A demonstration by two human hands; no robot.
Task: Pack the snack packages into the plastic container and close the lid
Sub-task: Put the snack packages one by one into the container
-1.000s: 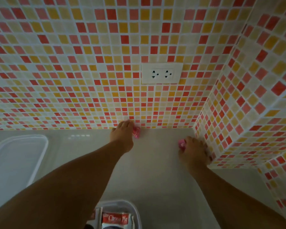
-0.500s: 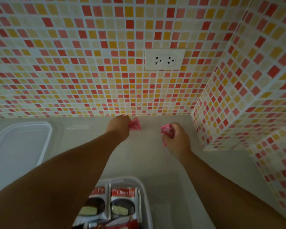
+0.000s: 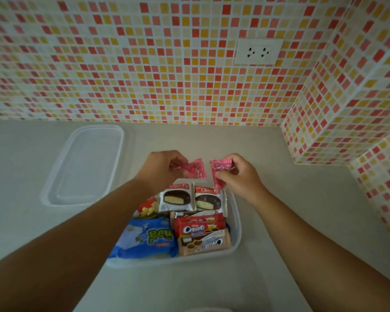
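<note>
From the head view, the left hand [image 3: 164, 167] pinches a small pink pack [image 3: 196, 168] with its fingers closed on one end. The right hand [image 3: 236, 174] pinches another pink pack [image 3: 220, 171] the same way, fingers closed on its right side. Both packs hang in the air, side by side and a little apart, just over the far end of the box [image 3: 235, 224].

The clear box sits on the grey counter [image 3: 302, 221], near the person, between the two arms. It is open and full of snacks. Two Choco Pie packs [image 3: 177, 198] lie side by side at its far end. A red cookie pack [image 3: 198, 226] and a brown cookie pack [image 3: 204, 243] lie on the right side, nearer the person. A blue bag [image 3: 149, 238] lies on the left side. A red and yellow bag [image 3: 148, 208] peeks out beside the arm.

The clear lid [image 3: 86, 165] lies flat on the counter, left of the box and farther away. The far wall [image 3: 144, 64] has small red, orange and white tiles. A white socket [image 3: 258, 51] sits on it, up on the right.
</note>
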